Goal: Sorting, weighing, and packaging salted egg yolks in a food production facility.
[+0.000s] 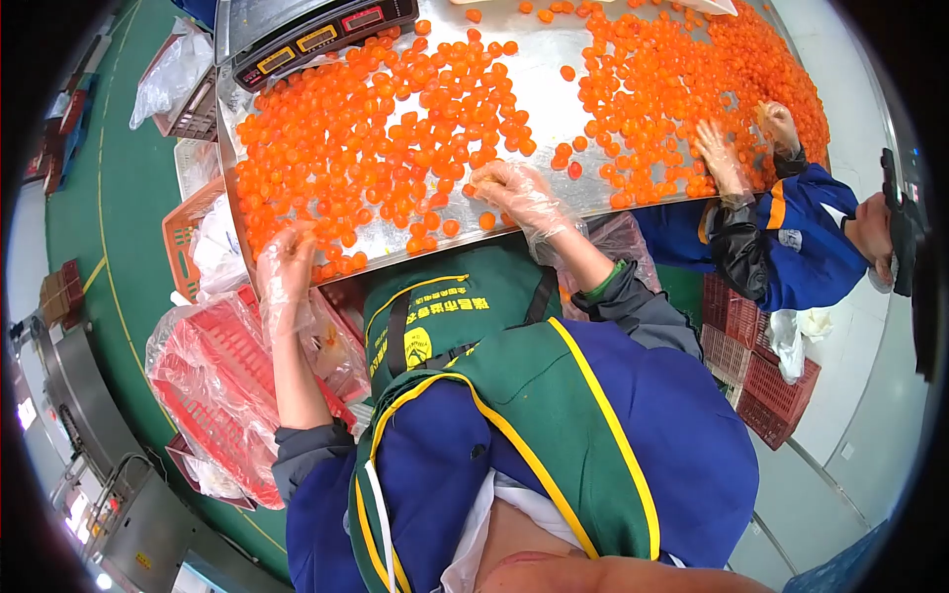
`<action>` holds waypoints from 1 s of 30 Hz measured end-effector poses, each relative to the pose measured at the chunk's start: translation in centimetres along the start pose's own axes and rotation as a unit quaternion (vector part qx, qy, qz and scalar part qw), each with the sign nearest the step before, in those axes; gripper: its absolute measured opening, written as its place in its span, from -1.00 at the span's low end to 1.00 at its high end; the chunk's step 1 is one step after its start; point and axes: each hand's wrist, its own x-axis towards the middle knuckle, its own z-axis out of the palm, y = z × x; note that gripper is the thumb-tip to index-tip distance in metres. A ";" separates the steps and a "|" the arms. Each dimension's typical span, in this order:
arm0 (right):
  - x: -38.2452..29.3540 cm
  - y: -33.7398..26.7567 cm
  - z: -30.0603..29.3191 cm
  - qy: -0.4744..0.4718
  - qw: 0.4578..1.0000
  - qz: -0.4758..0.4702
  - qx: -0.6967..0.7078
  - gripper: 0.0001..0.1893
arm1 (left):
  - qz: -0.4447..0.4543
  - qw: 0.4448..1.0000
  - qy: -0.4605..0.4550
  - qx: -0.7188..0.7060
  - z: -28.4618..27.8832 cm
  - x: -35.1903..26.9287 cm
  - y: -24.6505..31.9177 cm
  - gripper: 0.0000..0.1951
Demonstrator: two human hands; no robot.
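Round orange pieces (326, 141) that look like salted egg yolks lie loosely spread over a shiny metal table (545, 111). My left hand (285, 256), in a clear plastic glove, is at the table's near left corner, fingers bent together beside several yolks. Whether anything is between its fingertips cannot be made out. Similarly gloved, my right hand (515, 196) hovers over the near edge at the middle. Its fingers curl inward, with a yolk (468, 190) right at the fingertips; the fingers hide whether it is gripped.
A digital scale (319, 41) stands at the back left. On the right, a co-worker's gloved hands (721, 156) work at a denser heap of yolks (771, 67). Plastic-lined red crates (215, 385) and an orange crate (182, 244) stand left of me; stacked crates (775, 393) stand right.
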 end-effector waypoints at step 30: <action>3.7 -4.5 2.1 0.041 0.986 0.118 0.112 -0.82 | -0.087 0.907 0.235 -0.340 0.5 -5.0 -9.0 -0.76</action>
